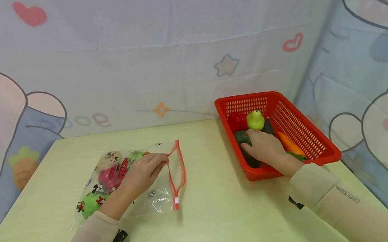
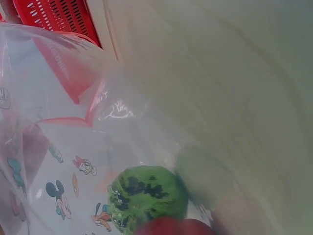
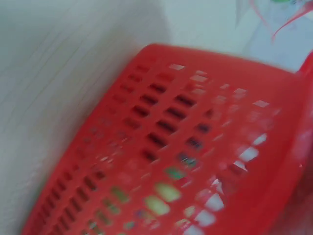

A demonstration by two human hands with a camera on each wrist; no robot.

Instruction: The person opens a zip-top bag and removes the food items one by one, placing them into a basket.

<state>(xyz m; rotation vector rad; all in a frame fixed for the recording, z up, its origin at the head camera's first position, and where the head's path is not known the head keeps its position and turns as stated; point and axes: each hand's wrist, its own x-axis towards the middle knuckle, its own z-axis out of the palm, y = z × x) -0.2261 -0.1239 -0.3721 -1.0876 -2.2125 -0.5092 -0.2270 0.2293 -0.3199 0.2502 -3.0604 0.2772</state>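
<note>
My left hand (image 1: 144, 172) pinches the red-edged mouth of a clear zip bag (image 1: 152, 205) printed with cartoon figures. In the bag lie a green ball-shaped vegetable (image 1: 92, 204), dark-striped in the left wrist view (image 2: 146, 193), a pinkish-red piece (image 1: 107, 178) and another green one. At the right, my right hand (image 1: 266, 146) reaches into a red basket (image 1: 317, 137). Its thumb and forefinger touch a dark green, avocado-like piece (image 1: 242, 137); the other fingers are hidden, so its grip cannot be told. The right wrist view shows mainly the basket's slotted side (image 3: 195, 127), blurred.
Also in the basket are a red fruit (image 1: 237, 121), a green pear (image 1: 255, 120), a carrot (image 1: 289, 144) and another dark green piece (image 1: 253, 160). The pale tabletop (image 1: 208, 199) lies between bag and basket. Behind hangs a printed cloth (image 1: 134, 54).
</note>
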